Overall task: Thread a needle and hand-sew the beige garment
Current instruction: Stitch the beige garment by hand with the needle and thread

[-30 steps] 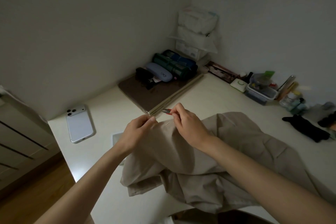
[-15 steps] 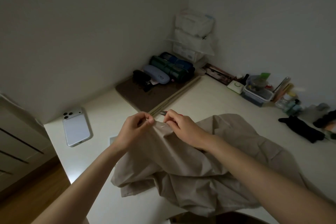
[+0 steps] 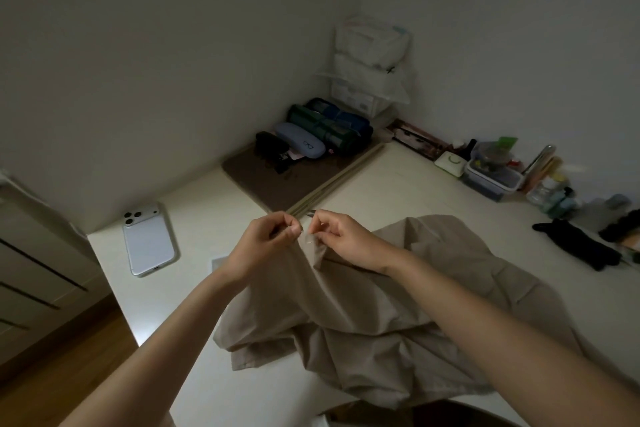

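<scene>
No words, brands or numbers can be read anywhere; the one clear sign is a small dark outline of a pair of spectacles printed on the pale blue glasses case (image 3: 298, 143) at the back of the worktop (image 3: 398, 191), while the print on the stacked white packs (image 3: 372, 45) in the corner is too blurred.

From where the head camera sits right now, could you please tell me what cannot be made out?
- Needle and thread, head view: too small and dim where the left hand and right hand pinch the beige fabric garment.
- Small metal object, head view: mostly hidden behind the right hand.
- Garment's right part, head view: hidden under the right forearm.
</scene>
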`<state>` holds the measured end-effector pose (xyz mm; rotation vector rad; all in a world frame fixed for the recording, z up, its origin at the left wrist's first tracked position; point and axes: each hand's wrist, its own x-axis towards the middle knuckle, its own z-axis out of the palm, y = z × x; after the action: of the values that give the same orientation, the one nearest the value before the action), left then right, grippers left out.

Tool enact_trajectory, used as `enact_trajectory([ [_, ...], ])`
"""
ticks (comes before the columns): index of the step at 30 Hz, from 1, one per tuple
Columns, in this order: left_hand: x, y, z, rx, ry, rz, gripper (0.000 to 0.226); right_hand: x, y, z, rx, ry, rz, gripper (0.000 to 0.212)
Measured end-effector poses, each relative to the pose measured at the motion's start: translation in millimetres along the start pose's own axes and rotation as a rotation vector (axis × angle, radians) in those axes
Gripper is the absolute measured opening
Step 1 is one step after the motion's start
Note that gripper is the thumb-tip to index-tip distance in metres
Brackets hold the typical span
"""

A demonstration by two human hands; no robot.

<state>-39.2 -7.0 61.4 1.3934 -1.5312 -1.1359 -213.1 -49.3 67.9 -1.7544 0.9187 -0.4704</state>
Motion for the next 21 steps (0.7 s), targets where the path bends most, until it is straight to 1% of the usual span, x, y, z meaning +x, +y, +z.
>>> enact_trajectory([
  [4, 0.3, 2.1, 4.7, -0.027, -0.01, -0.036, 0.015, -1.2, -2.1, -0.8, 0.093, -0.043, 0.046, 0.026],
  [6, -0.1, 2.2, 5.8, -0.075, -0.004, -0.067, 0.018, -3.1, 0.3, -1.3, 0.233, -0.053, 0.088, 0.022],
  [9, -3.0, 4.4, 5.5, -0.138, -0.038, -0.123, 0.022, -5.9, 2.9, -1.5, 0.458, -0.068, 0.14, 0.014],
  [11, -4.6, 6.4, 4.8, -0.19, -0.059, -0.14, 0.026, -6.5, 3.0, -1.7, 0.534, -0.066, 0.141, 0.011],
  [14, -4.8, 10.3, 3.4, -0.276, -0.05, -0.17, 0.032, -6.6, 1.6, -1.4, 0.561, -0.06, 0.152, 0.007],
  [19, -1.5, 8.0, -1.4, -0.325, -0.028, -0.231, 0.019, -4.8, 1.2, -0.5, 0.526, -0.028, 0.142, 0.006],
  [21, -2.1, 8.9, -1.3, -0.317, -0.013, -0.248, 0.019, -4.2, 2.3, -1.1, 0.478, 0.013, 0.145, 0.006],
])
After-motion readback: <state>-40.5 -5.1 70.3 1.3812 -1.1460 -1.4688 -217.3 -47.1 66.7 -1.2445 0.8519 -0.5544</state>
